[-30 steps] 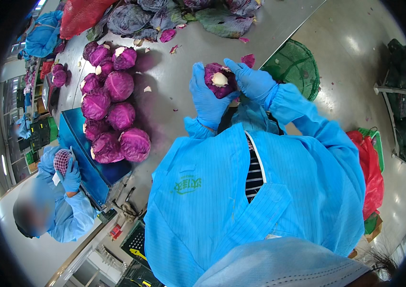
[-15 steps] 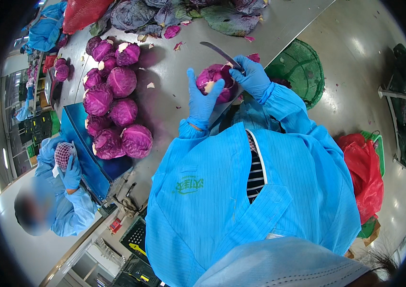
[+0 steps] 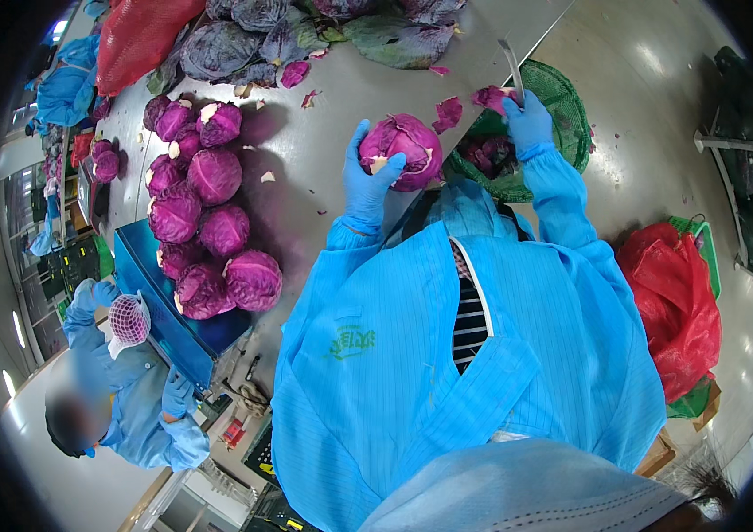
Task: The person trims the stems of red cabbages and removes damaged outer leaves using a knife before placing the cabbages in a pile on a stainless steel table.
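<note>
Knife [image 3: 511,64] now away from cabbage [image 3: 403,151]

A single head-worn fisheye view looks steeply down over the person's own blue coat, close below, onto the grey bench [image 3: 323,133] running far and left. The floor curves away right, and a co-worker [image 3: 119,399] stands near left.

Green basket [image 3: 571,97] partly behind right sleeve; red sack [image 3: 141,35] cut by frame edge; co-worker's face blurred.
</note>
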`<state>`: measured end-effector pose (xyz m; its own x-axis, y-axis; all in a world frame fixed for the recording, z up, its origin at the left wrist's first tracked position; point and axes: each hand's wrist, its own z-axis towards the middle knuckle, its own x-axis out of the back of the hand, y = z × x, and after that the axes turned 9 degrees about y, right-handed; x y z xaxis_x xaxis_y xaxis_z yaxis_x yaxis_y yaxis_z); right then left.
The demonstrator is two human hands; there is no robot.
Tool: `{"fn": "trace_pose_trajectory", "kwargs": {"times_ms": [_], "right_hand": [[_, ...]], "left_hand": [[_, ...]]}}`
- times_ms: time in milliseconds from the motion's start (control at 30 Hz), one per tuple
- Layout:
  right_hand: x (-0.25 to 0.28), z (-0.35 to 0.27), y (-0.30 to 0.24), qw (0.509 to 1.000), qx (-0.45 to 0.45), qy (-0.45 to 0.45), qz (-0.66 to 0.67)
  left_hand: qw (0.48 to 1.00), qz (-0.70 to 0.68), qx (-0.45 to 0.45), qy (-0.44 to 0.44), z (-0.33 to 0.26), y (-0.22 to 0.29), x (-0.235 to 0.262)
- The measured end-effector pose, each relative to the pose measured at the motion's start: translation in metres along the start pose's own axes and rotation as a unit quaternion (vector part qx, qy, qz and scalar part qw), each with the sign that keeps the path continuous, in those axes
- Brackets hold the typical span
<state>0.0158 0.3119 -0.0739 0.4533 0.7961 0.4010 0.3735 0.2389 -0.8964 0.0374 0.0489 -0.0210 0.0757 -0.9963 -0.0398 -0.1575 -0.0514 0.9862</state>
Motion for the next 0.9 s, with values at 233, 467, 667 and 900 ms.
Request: {"fn": "trace_pose_trajectory", "kwargs": {"times_ms": [233, 467, 667, 900], "right_hand": [[-0.018, -0.065, -0.022, 0.945, 0.303, -0.126, -0.004], [-0.019, -0.065, -0.059, 0.941, 0.204, -0.265, -0.053], [-0.025, -0.069, -0.065, 0.922, 0.256, -0.207, -0.201], [-0.020, -0.060, -0.059, 0.914, 0.295, -0.210, -0.184]], "left_hand": [[1.000, 0.005, -0.012, 0.007, 0.000, 0.007, -0.008], [0.998, 0.039, 0.020, -0.033, -0.001, 0.017, -0.010], [0.999, 0.013, 0.035, -0.016, -0.009, 0.015, -0.024], [0.999, 0.023, -0.015, -0.038, -0.005, 0.004, -0.013]]}}
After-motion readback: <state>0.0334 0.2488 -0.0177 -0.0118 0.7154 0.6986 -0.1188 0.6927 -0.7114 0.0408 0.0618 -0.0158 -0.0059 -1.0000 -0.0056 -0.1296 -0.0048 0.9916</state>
